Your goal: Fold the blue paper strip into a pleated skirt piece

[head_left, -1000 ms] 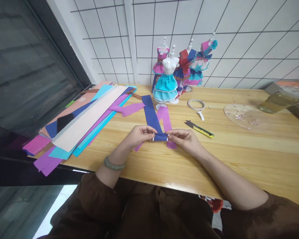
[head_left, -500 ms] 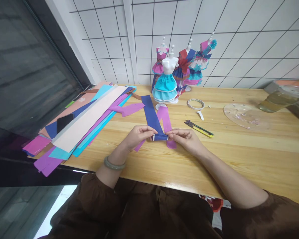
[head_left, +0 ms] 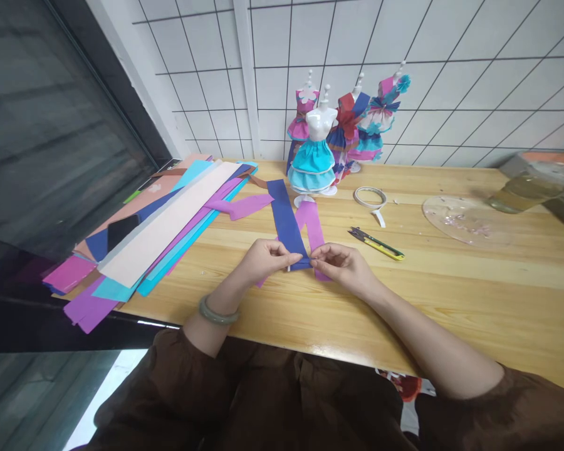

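Note:
A dark blue strip [head_left: 286, 216] runs toward me on the table, its near end folded over, with a bit of white at the fold's left edge. My left hand [head_left: 267, 258], a bracelet at its wrist, pinches the folded end from the left. From the right, my right hand [head_left: 341, 263] grips the same fold, fingertips close to the left ones. Beneath the blue strip lies a purple strip [head_left: 314, 228], partly hidden by it and by my hands. A white mannequin [head_left: 320, 122] in a turquoise tiered skirt stands just behind.
Strips of coloured material [head_left: 169, 225] are piled at the left, with a dark phone [head_left: 122, 233] among them. Several dressed mannequins stand by the wall. To the right are a tape roll [head_left: 370, 198], yellow-black snips [head_left: 376, 243], a clear round tray [head_left: 460, 219] and a cup [head_left: 521, 188].
Both hands have shifted their fingertips closer together over the middle of the blue fold. The folded end now looks flatter and sits slightly nearer to me.

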`<state>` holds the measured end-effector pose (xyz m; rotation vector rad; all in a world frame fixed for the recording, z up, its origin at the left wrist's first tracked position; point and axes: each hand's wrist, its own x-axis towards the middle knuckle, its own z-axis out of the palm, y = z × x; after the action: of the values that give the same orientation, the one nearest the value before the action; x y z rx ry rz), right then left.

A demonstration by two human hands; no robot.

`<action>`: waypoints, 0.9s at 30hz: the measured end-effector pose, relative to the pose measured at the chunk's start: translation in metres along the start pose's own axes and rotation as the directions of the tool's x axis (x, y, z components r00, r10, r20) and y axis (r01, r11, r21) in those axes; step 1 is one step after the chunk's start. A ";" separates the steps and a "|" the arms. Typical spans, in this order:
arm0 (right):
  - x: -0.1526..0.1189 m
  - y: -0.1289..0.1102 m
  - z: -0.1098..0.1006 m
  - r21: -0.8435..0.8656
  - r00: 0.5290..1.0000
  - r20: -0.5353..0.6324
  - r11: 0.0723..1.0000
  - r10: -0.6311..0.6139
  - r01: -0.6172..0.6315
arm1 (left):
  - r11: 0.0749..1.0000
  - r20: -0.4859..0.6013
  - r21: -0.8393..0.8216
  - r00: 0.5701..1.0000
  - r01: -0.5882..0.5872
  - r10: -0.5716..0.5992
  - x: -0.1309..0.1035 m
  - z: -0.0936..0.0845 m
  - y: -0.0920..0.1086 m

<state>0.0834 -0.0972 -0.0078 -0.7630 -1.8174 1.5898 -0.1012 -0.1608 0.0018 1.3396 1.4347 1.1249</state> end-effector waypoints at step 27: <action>0.003 -0.001 -0.009 0.111 0.990 0.056 0.985 0.127 -0.133 | 0.969 0.168 -0.244 0.986 0.045 -0.003 0.003 -0.005 -0.002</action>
<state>0.0884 -0.0897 -0.0061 -0.8106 -1.7238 1.7940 -0.1064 -0.1581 0.0013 1.2056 1.1462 1.1079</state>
